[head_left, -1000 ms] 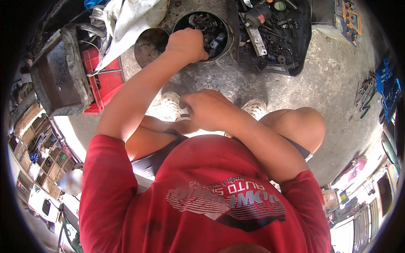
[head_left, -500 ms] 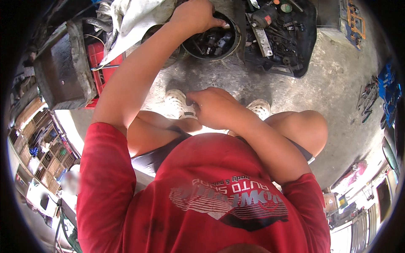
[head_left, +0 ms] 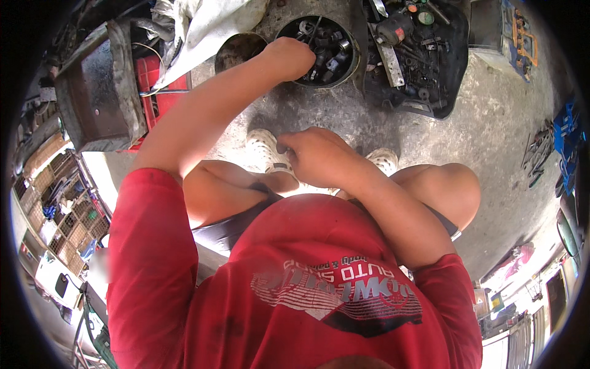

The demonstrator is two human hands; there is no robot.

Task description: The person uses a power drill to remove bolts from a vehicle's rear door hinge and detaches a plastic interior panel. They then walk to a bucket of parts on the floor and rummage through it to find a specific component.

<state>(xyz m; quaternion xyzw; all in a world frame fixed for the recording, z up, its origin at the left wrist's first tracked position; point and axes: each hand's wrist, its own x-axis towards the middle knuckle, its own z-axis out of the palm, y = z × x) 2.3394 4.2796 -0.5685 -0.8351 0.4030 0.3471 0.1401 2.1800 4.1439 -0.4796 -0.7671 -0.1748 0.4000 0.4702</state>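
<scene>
My left hand (head_left: 290, 59) is over the left side of a round dark bucket (head_left: 354, 69), its fingers curled down with their tips hidden. A thin rod (head_left: 316, 29) sticks up close to those fingers; whether they grip it I cannot tell. Inside the bucket lie several dark, greasy metal parts (head_left: 335, 61). My right hand (head_left: 316, 157) is closed in front of my body, above my light-coloured shoes (head_left: 263, 147). Anything within its curled fingers is hidden.
Right of the bucket lies a black tray (head_left: 452, 92) of greasy parts with a flat metal strip (head_left: 388, 58). A second round container (head_left: 236, 50) stands left. Farther left are a red crate (head_left: 147, 74) and metal pan (head_left: 92, 92). Tools (head_left: 538, 150) lie far right.
My left hand has drawn back from the far side of the bucket to its near left side, uncovering more parts. My right hand stays nearly still. The view has shifted slightly.
</scene>
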